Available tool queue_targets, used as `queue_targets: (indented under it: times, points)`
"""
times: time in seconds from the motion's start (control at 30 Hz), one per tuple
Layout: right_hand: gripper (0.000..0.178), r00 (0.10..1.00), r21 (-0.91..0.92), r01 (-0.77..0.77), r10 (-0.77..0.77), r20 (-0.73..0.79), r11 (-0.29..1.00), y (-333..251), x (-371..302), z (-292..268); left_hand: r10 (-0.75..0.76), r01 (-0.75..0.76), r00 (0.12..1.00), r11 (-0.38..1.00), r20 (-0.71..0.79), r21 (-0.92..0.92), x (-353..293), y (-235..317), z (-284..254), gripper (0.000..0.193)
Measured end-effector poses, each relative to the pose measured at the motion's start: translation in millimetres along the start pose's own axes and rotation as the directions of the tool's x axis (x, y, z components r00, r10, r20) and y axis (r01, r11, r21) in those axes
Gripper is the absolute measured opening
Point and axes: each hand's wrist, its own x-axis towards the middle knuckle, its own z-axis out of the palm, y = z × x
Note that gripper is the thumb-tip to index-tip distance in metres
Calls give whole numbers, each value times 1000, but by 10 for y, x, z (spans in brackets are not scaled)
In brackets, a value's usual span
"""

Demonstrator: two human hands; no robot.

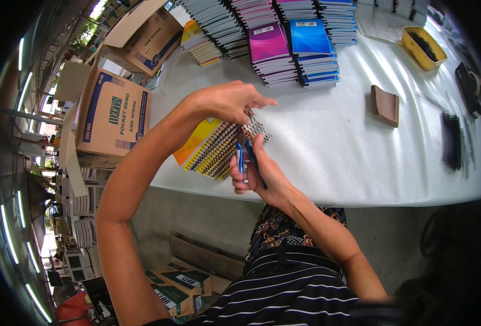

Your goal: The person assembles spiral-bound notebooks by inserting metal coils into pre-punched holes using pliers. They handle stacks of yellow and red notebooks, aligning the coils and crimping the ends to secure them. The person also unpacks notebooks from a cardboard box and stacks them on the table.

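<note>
A stack of yellow-and-orange notebooks (201, 142) lies near the table's front edge, with rows of dark spiral coils along its side. My right hand (267, 176) is closed round pliers with blue handles (240, 158); their jaws point up to the coil ends. Over the far end of the coils bends my left hand (230, 102), its index finger reaching out to the right and its other fingers curled down by the coils. What those curled fingers pinch is hidden. Some loose-looking coil ends (258, 129) stick out between the two hands.
Tall stacks of spiral notebooks with magenta (267, 42) and blue covers (310, 37) stand at the back. Cardboard boxes (112, 111) crowd the left. To the right lie a brown block (385, 106), a yellow tray (424, 49) of dark bits, and a pile of black coils (452, 141).
</note>
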Motion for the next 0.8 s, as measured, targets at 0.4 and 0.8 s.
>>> queue_targets:
  times: [0.4, 0.8]
  points:
    - [74, 983, -54, 35, -44, -179, 998, 20, -23, 16, -11, 16, 999, 993, 47, -117, 99, -131, 39, 66]
    - [74, 996, -51, -31, 27, -82, 998, 75, -113, -98, -12, 2, 994, 996, 110, 92, 183, -31, 90, 68]
